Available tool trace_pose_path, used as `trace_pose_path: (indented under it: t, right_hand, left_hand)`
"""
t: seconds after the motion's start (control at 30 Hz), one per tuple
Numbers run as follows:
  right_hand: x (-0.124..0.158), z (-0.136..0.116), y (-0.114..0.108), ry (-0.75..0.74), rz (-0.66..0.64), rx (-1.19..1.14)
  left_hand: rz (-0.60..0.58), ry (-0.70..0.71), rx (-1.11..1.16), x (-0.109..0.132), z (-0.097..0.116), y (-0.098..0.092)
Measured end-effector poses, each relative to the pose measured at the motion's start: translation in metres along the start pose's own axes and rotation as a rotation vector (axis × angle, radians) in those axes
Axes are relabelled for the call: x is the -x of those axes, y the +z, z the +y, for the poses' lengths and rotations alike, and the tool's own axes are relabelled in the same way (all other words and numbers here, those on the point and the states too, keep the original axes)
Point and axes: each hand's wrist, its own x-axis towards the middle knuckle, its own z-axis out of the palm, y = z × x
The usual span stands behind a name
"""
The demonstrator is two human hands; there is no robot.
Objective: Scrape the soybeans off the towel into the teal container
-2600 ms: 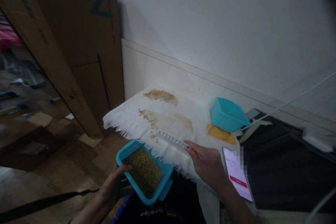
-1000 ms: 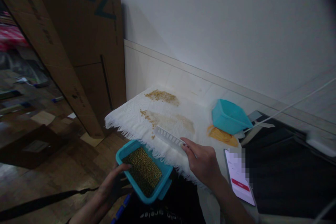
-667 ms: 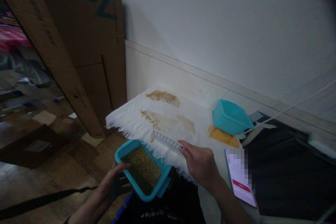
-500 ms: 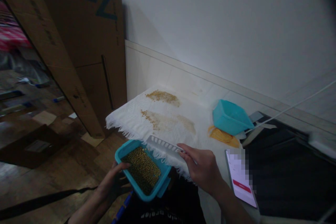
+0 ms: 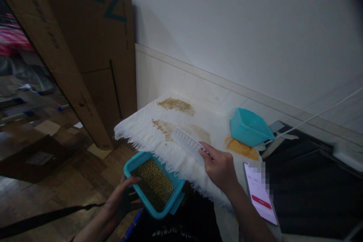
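My left hand (image 5: 123, 196) grips the left rim of a blue plastic container (image 5: 177, 193), its thumb hooked over the edge. Yellowish soybeans (image 5: 154, 181) fill much of the container, which is held just below the fringed edge of a white cloth (image 5: 138, 124). In my right hand (image 5: 221, 164) is a flat white plastic piece with a row of slots (image 5: 187, 140). It is over the cloth, near a thin scatter of beans (image 5: 162, 130). Farther back lies a larger patch of beans (image 5: 176, 105). Damp-looking stains mark the cloth.
At the right of the cloth stands a blue tub (image 5: 246, 128), beside an orange-yellow flat item (image 5: 242, 149). A phone (image 5: 259, 193) lies near a black bag-like object (image 5: 312, 189). A tall cardboard box (image 5: 107, 38) stands at the left, and a white wall (image 5: 241, 26) behind.
My right hand has lifted the slotted piece away from the cloth's front edge, up and back toward the scattered beans. The left hand and container have stayed nearly still.
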Motion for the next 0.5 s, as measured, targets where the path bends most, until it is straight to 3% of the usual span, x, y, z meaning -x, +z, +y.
trace_pose_path:
  t: [0.5]
  right_hand:
    - [-0.0022, -0.0094, 0.0066, 0.0, 0.012, -0.049]
  left_hand:
    - [-0.009, -0.044, -0.001, -0.0088, -0.0014, -0.0067]
